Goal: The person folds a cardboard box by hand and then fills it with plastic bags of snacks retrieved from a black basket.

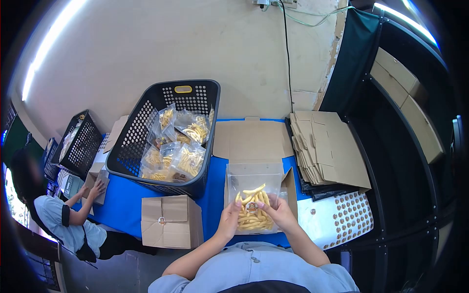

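A clear plastic bag of yellow, finger-shaped snacks (254, 223) is held upright in front of me, over an open cardboard box (290, 188). My left hand (228, 218) is closed on the bag's left side. My right hand (280, 214) grips its right side, the thumb at the edge of a small round sticker (251, 207) on the bag's front. The fingers behind the bag are mostly hidden. The box's lid (251, 140) lies folded back toward the wall.
Left stands a black basket (128, 141) of filled bags, with a closed, stickered box (171, 222) before it. Flattened cartons (337, 146) and a sticker sheet (349, 219) lie right. Shelving (415, 141) rises far right. A co-worker (73, 219) handles a box at left.
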`<state>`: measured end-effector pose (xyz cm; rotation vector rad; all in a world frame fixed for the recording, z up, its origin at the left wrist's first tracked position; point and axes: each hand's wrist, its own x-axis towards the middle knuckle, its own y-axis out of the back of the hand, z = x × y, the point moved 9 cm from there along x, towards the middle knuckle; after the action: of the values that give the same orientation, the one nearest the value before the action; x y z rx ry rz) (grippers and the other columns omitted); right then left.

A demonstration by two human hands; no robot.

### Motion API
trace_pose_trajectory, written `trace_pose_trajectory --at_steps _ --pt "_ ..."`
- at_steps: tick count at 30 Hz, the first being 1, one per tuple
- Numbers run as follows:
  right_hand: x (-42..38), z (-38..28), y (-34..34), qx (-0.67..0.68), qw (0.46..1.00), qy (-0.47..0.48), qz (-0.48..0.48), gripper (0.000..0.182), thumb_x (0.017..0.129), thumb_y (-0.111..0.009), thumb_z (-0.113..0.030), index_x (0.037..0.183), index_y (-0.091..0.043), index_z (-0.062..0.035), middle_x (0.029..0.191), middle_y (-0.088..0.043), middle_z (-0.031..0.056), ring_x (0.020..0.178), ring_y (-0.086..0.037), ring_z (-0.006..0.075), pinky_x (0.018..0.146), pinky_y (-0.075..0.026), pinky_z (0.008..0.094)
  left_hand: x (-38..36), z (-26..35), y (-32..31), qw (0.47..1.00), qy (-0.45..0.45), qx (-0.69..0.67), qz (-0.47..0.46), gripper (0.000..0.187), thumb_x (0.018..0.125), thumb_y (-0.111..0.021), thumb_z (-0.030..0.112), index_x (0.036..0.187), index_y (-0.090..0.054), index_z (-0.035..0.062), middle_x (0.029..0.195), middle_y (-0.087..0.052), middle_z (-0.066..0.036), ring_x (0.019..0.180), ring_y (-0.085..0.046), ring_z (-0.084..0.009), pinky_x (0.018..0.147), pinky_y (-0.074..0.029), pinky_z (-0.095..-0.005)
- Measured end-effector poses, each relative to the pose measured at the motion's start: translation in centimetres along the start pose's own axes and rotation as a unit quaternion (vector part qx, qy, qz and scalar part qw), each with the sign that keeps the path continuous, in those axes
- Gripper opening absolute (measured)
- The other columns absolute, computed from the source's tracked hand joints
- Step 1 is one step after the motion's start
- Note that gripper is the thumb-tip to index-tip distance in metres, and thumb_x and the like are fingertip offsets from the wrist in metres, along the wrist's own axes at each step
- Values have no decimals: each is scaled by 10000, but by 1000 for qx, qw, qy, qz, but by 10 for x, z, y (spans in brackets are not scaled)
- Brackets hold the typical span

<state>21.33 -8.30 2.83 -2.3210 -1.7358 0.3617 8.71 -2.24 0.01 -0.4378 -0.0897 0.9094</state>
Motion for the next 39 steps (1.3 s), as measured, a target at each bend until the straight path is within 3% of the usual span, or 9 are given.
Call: trace_pose_trajectory --at_steps 4,8,13,17,19,22,25,31,39 --pt "-6 -9 -2 -57 998 25 -2 333 905 -664 -164 1156 -588 42 1030 -675 74 934 -626 103 823 -504 250 -14 26 -18 984 -49 167 -29 428 974 -563 300 1228 -546 -43 1038 -652 -73 912 -599 -97 830 -490 -243" --pt "-7 6 6 -7 1000 -9 -4 274 881 -683 -117 1101 -629 37 1028 -677 70 952 -624 110 834 -499 255 -12 21 -14 988 -67 141 -14 428 980 -547 317 1208 -565 -45 1002 -662 -74 903 -597 -93 817 -494 -240" --pt "-9 14 7 50 997 -51 -13 264 871 -686 -91 1097 -634 34 1028 -677 70 966 -623 113 843 -500 260 -4 -2 8 999 1 53 -10 433 989 -529 310 1213 -557 -60 1015 -667 -83 949 -594 -90 819 -500 -248" --pt "-13 -16 -8 -1 1000 11 -6 286 891 -668 -133 1116 -628 38 1028 -679 74 959 -631 114 832 -505 251 -15 29 -16 994 -37 90 -58 388 960 -582 289 1153 -545 -46 1047 -646 -95 945 -615 -102 806 -510 -256" --pt "-12 -18 -9 -27 999 17 -14 294 890 -669 -132 1125 -624 38 1027 -681 76 954 -635 115 825 -509 250 -20 35 -28 958 -57 264 -99 377 890 -679 157 1171 -542 -53 1061 -653 -95 943 -630 -111 796 -524 -265" --pt "-14 -3 -4 12 999 -28 -22 305 863 -696 -97 1129 -626 35 1025 -686 81 923 -643 112 812 -516 249 -20 39 -32 938 -88 317 -110 404 824 -725 50 1172 -551 -57 1068 -660 -97 943 -638 -119 797 -531 -266" --pt "-12 2 0 78 995 -54 13 315 839 -717 -73 1122 -631 35 1021 -690 86 906 -645 102 807 -519 246 -19 34 -30 976 -53 196 -73 394 822 -732 74 1154 -564 -56 1065 -661 -100 949 -636 -120 817 -528 -265" --pt "-16 -12 -9 0 999 -27 -20 282 834 -722 -75 1083 -654 39 1005 -696 92 890 -652 110 804 -523 244 -16 28 -31 963 -77 243 -86 445 810 -742 111 1193 -562 -26 998 -693 -109 898 -669 -142 782 -540 -278" --pt "-17 7 -5 88 994 -67 15 278 850 -712 -93 1082 -657 50 985 -697 99 882 -656 127 798 -531 261 -17 30 -26 950 -95 286 -86 394 807 -739 96 1143 -584 -39 1019 -680 -109 916 -653 -129 800 -527 -269"
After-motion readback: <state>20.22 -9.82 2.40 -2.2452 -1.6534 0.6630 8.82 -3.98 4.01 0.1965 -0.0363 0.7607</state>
